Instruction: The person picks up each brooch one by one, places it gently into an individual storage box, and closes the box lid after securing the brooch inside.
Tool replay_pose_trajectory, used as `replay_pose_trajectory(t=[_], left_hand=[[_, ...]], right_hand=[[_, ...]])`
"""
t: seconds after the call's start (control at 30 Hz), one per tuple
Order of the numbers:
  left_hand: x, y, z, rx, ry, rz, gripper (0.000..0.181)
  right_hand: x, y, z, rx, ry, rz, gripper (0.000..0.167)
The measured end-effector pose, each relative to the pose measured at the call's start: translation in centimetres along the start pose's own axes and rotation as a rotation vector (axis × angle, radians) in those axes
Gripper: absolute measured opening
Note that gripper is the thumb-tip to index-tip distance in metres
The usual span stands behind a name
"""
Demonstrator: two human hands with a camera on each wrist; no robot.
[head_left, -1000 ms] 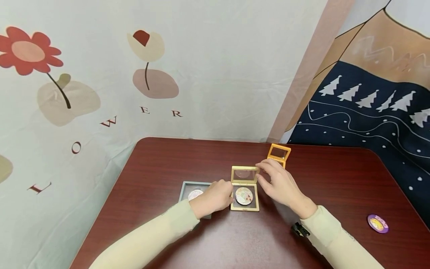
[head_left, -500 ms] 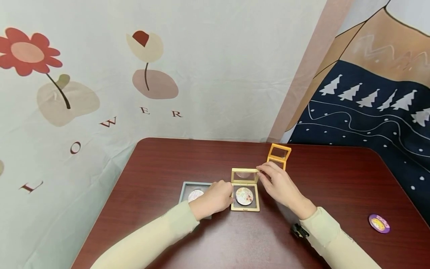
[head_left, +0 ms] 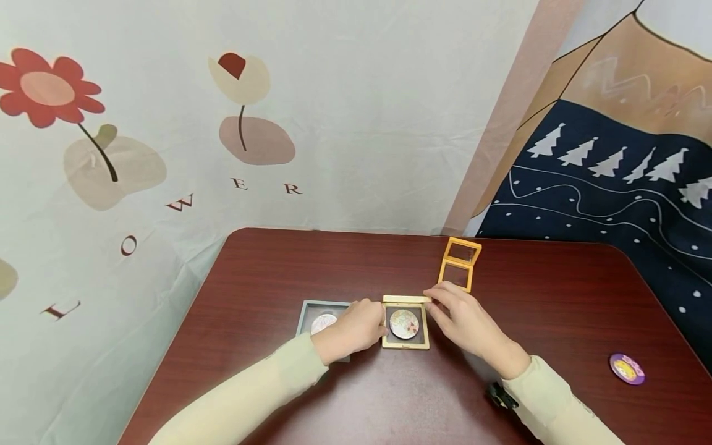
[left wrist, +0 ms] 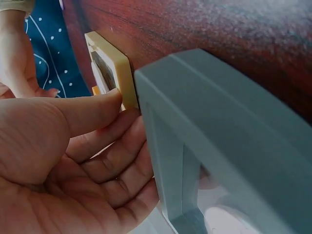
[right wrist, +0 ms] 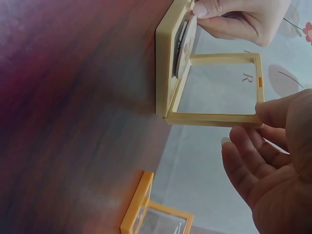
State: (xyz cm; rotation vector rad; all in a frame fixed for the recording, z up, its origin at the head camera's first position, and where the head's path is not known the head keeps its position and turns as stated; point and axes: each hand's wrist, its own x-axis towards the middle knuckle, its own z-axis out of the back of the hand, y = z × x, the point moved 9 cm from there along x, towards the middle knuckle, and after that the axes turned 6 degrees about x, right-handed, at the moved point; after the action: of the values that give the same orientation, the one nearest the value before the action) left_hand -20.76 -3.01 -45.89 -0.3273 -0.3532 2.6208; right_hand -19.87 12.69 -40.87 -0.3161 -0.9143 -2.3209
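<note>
A pale yellow display case lies on the table with its clear-windowed lid raised roughly at a right angle to the base. A round patterned badge sits in the base. My left hand grips the base's left edge, its thumb on the rim and the other fingers curled beside it. With thumb and fingertips, my right hand pinches the lid's free corner. Left of it, partly hidden by my left hand, a grey-blue case holds another round badge.
An orange case stands with its lid raised behind my right hand. A purple badge lies at the right on the dark red table. Patterned cloths hang behind the table.
My right hand has swung the pale yellow lid forward from leaning back to more upright, and the hand has come slightly nearer. More of the orange case shows. My left hand stays put.
</note>
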Motion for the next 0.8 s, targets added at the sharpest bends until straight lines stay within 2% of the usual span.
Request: replay_pose_trajectory(t=[0.43,0.7,0.8], left_hand=[[-0.2,0.0,0.3,0.034,-0.036,-0.053,0.055],[-0.3,0.0,0.4,0.048,-0.043,-0.056,0.051],[-0.3,-0.1,0.5,0.058,-0.045,-0.053,0.043]], right_hand=[[-1.7,1.6,-0.4,-0.055,0.005,0.1,0.023],[-2.3,1.9,-0.7,-0.065,0.036,0.118,0.021],[-2.5,2.0,-0.9,-0.063,0.053,0.126,0.021]])
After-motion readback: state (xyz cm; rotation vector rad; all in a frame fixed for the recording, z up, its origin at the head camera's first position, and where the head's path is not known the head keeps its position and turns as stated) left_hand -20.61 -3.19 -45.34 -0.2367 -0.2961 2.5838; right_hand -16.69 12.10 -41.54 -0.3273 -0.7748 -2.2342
